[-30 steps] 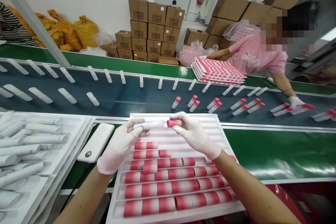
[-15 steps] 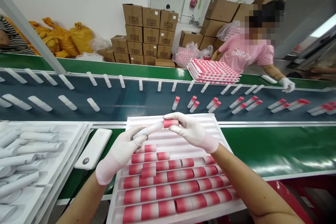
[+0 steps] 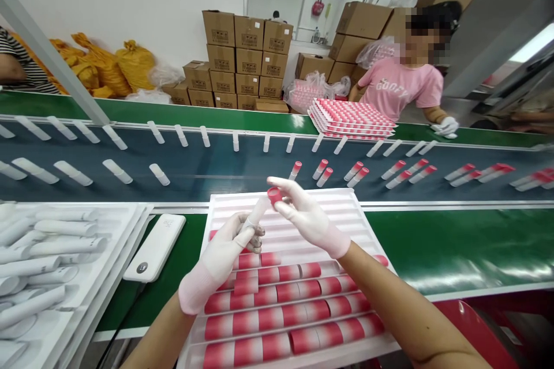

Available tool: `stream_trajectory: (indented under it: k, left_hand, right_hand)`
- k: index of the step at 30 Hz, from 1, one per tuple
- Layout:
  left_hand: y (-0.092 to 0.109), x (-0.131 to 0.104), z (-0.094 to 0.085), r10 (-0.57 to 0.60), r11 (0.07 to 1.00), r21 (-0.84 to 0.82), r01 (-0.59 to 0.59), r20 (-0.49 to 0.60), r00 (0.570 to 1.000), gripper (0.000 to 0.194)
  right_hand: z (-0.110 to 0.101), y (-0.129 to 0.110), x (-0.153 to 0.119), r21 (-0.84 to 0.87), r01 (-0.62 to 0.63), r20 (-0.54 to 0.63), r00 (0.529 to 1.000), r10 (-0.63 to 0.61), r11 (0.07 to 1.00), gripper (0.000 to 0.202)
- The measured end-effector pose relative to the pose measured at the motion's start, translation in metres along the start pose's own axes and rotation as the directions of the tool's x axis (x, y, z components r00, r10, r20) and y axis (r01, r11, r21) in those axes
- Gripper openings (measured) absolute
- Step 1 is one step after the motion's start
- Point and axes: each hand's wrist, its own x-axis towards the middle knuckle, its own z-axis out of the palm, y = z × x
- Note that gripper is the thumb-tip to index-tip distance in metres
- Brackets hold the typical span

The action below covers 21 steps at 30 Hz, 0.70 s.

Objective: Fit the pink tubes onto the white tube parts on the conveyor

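Observation:
My left hand (image 3: 229,245), in a white glove, is closed round a white tube (image 3: 258,211) that tilts up to the right. Just beyond the tube's upper end, my right hand (image 3: 308,213) pinches a short red cap (image 3: 274,195), its round end turned toward me. Both hands are above a white ribbed tray (image 3: 216,204). Rows of red-and-white tube pieces (image 3: 270,320) fill the tray's nearer grooves, and one loose piece (image 3: 246,285) lies across the rows.
Stacked trays (image 3: 130,213) of white tubes stand at the left, beside a white power bank (image 3: 154,248) with a cable. Beyond runs a dark belt (image 3: 225,176) carrying tubes. Across it, a person in pink (image 3: 400,89) stands by stacked red-and-white trays (image 3: 350,118); cartons (image 3: 249,57) lie behind.
The red cap has come away from the white tube's end and turned toward me. My left hand has moved right and tilted the tube more upright. Belt tubes have shifted slightly right.

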Motion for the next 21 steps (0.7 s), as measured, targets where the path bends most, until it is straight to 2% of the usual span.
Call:
stream_trajectory:
  k: [2, 3, 6, 7, 10, 13, 15, 18, 21]
  left_hand:
    - [0.001, 0.000, 0.001, 0.020, 1.000, 0.012, -0.020, 0.004, 1.000, 0.039]
    - [0.002, 0.000, 0.002, 0.027, 0.999, 0.026, -0.027, 0.005, 1.000, 0.038]
    - [0.001, 0.002, 0.003, 0.025, 0.997, 0.079, -0.026, 0.020, 0.999, 0.038]
    - [0.001, 0.003, 0.003, 0.022, 0.996, 0.091, -0.024, 0.024, 0.999, 0.038]
    - [0.002, 0.004, 0.003, 0.009, 0.990, 0.142, -0.011, 0.012, 1.000, 0.040]
    - [0.010, 0.003, -0.002, 0.000, 0.968, 0.250, 0.002, -0.009, 1.000, 0.040]
    - [0.018, 0.001, -0.005, -0.036, 0.961, 0.276, 0.030, 0.014, 0.999, 0.040]
    - [0.023, 0.001, -0.004, -0.097, 0.954, 0.287, 0.084, 0.032, 0.995, 0.041]
    - [0.015, 0.006, 0.005, 0.019, 0.917, 0.398, 0.000, -0.044, 0.999, 0.038]
  right_hand:
    - [-0.001, -0.002, -0.002, -0.127, 0.031, 0.043, 0.999, -0.026, 0.991, 0.047]
    - [-0.001, -0.002, -0.001, -0.137, 0.030, 0.002, 1.000, -0.030, 0.990, 0.046]
    - [0.000, -0.003, 0.006, 0.064, -0.044, -0.262, 0.963, 0.059, 0.997, 0.040]
    - [0.001, -0.003, 0.009, 0.167, -0.071, -0.302, 0.946, 0.120, 0.983, 0.041]
    - [0.004, -0.003, 0.016, 0.395, -0.137, -0.232, 0.942, 0.243, 0.908, 0.046]
    - [0.001, -0.004, 0.017, 0.490, -0.148, -0.125, 0.963, 0.237, 0.859, 0.054]
    - [-0.002, -0.007, 0.016, 0.475, -0.162, -0.048, 0.977, 0.209, 0.865, 0.053]
    - [0.000, -0.014, 0.014, 0.394, -0.221, 0.052, 0.974, 0.219, 0.892, 0.037]
    - [0.011, -0.016, 0.012, 0.373, -0.243, -0.019, 0.963, 0.269, 0.896, 0.027]
